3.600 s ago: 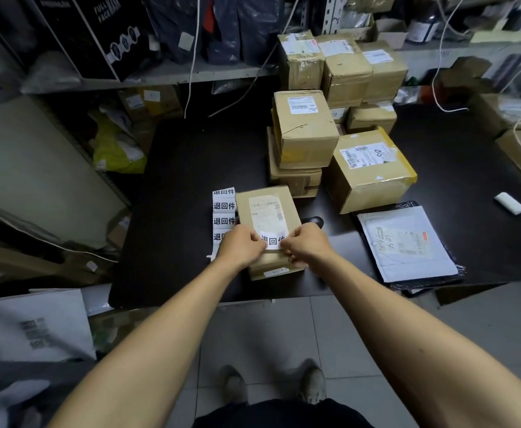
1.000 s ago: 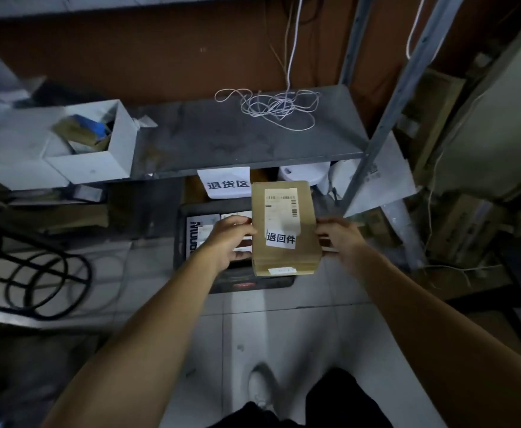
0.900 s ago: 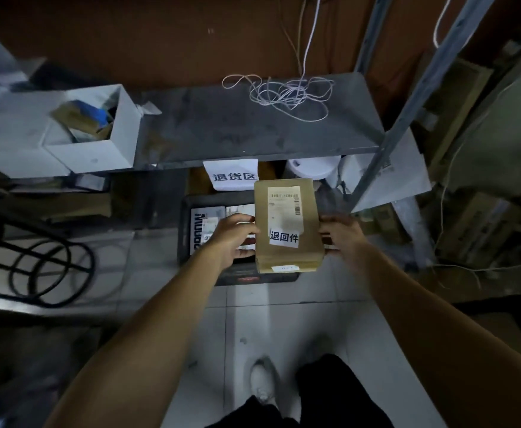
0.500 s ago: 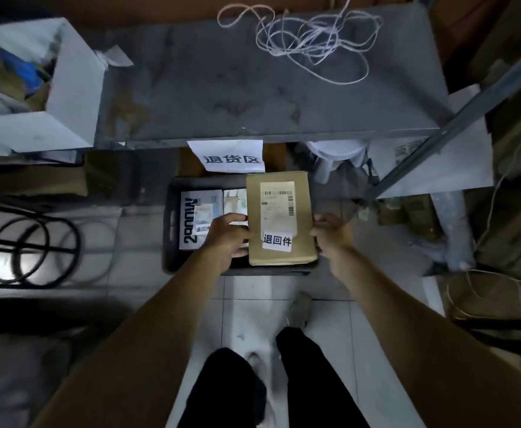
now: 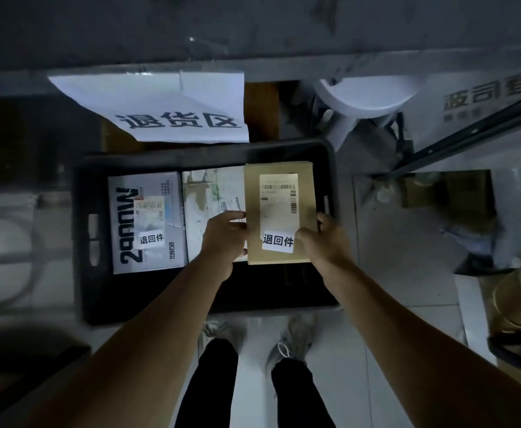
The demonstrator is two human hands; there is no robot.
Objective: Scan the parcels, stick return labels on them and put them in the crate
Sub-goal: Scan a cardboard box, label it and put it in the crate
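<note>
A brown cardboard parcel [image 5: 279,211] with a shipping label and a white return label [image 5: 278,240] is inside the right part of the black crate [image 5: 81,242] on the floor. My left hand [image 5: 223,234] grips its left edge and my right hand [image 5: 321,242] grips its right edge. I cannot tell whether it rests on the crate's floor. Two more parcels lie in the crate: a white printed box [image 5: 146,223] with a return label at the left and a pale parcel [image 5: 212,196] in the middle.
A grey shelf board [image 5: 253,26] overhangs the crate's far side, with a paper sign [image 5: 172,115] hanging from its edge. A white round object [image 5: 364,97] and a slanted metal post [image 5: 469,140] stand to the right. My feet [image 5: 253,338] are just before the crate.
I carried the labelled parcel from the table to the crate under the shelf. Over the last second I bent down and lowered it into the crate's right side.
</note>
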